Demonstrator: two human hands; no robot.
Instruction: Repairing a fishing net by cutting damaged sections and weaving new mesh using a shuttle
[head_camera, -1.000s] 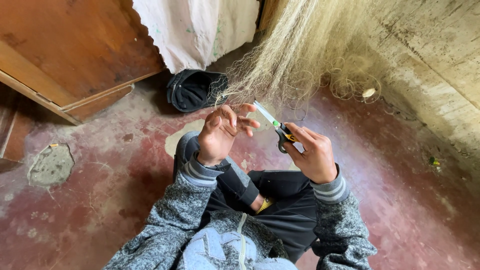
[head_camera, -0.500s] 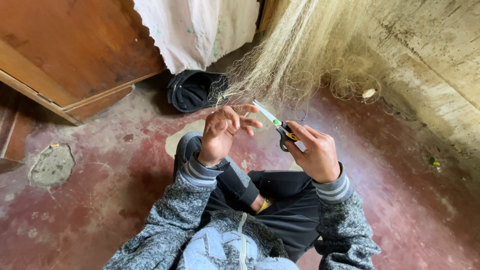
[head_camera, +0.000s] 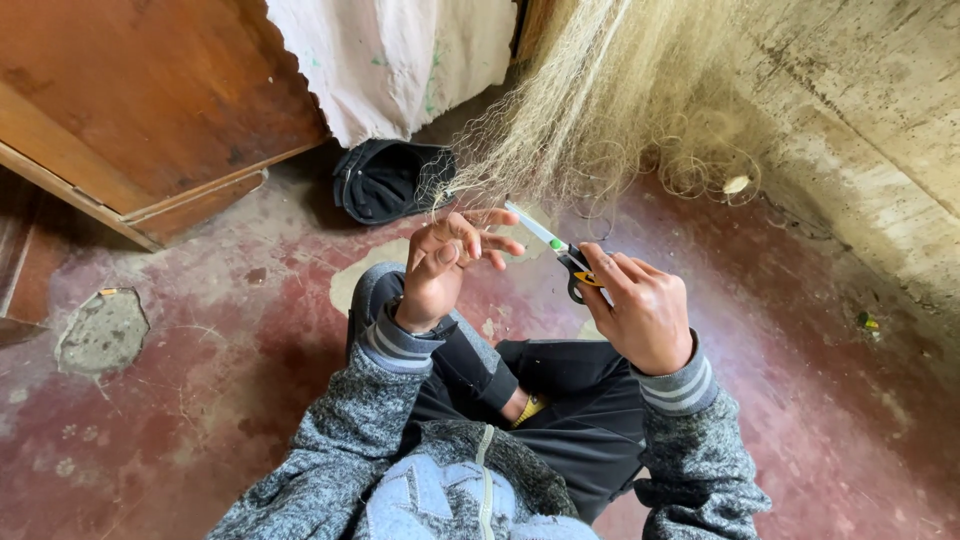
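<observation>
Scissors (head_camera: 560, 250) in right hand (head_camera: 640, 310) grip, blades toward left hand (head_camera: 445, 265).

net (head_camera: 590, 120) ahead of hands | bag (head_camera: 390, 180) left of net | scissors (head_camera: 560, 250) between hands

Fine pale mesh net (head_camera: 600, 110), shiny metal scissors (head_camera: 560, 250), rough floor (head_camera: 200, 400)
</observation>
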